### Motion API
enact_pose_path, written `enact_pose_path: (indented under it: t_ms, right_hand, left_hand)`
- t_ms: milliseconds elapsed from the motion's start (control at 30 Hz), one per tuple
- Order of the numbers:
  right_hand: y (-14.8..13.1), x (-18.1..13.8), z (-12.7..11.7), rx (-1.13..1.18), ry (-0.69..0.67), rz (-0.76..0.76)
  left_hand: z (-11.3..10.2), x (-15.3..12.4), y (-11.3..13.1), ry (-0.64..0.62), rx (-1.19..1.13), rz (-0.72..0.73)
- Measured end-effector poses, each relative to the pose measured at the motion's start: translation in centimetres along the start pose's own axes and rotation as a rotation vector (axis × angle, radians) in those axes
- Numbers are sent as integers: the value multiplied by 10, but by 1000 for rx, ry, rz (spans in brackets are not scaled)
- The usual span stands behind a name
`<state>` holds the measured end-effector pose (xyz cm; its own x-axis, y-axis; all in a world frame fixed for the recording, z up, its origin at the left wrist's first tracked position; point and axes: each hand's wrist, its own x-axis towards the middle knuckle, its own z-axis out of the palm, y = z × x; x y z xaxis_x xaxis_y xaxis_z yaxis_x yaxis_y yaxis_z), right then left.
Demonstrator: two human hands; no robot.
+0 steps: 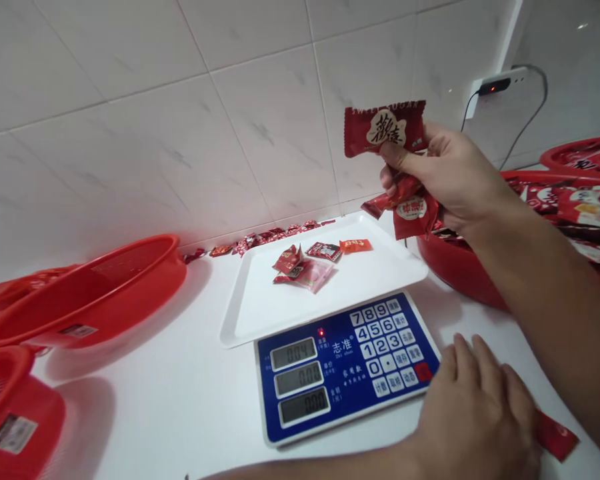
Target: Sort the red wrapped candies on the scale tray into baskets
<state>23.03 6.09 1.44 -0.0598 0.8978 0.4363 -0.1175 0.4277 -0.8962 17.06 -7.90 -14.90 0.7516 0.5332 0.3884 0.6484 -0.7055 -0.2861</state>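
My right hand (445, 170) is raised above the right side of the scale tray, its fingers closed on several red wrapped candies (361, 133). One wrapper faces me, pinched under the thumb; others hang below it. On the white tray (253, 300) of the blue-panelled electronic scale (347, 417) lie several wrapped candies (324, 251), red, pink and orange. My left hand (480, 413) rests palm down by the keypad's lower right corner, fingers stretched out. A red wrapped candy (557, 437) pokes out beside it; what lies under the palm is hidden.
Red plastic baskets (125, 287) stand at the left. At the right, a red basket (460, 273) is filled with wrapped candies, with another behind. A row of candies (265, 238) lies along the tiled wall. A plugged-in power strip (500, 87) hangs there.
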Motion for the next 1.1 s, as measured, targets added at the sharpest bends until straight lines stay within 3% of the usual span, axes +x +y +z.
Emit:
enact_pose_path:
  t_ms: [100,200,333,400,500,633,733,900,1100]
  right_hand:
    - [2,1,-1,17,-46,-5]
    - [7,1,2,16,-123,13]
    - [12,1,6,-53,-223,26]
    - [12,1,5,-80,-229,9]
    - [12,0,4,-132,-214,8]
    - [16,-2,6,-286,-265,57]
    - [20,-4,10,-386,-294,75]
    - [18,-6,13,-424,-289,99]
    - [14,-8,10,-459,-242,90]
  left_hand:
    - [10,-1,13,75,-9,-12]
    - [4,6,19,107,-54,1]
    - [-17,17,12,-66,-220,61]
    - [-38,16,-9,-149,-266,64]
    - [-80,6,-67,-105,-353,64]
    - [-125,-11,-156,-14,-435,-435]
    - [-127,-21,-197,-1,-514,-625]
    - [-110,-26,-213,164,-471,-689]
    - [-127,-25,-203,313,-459,-667]
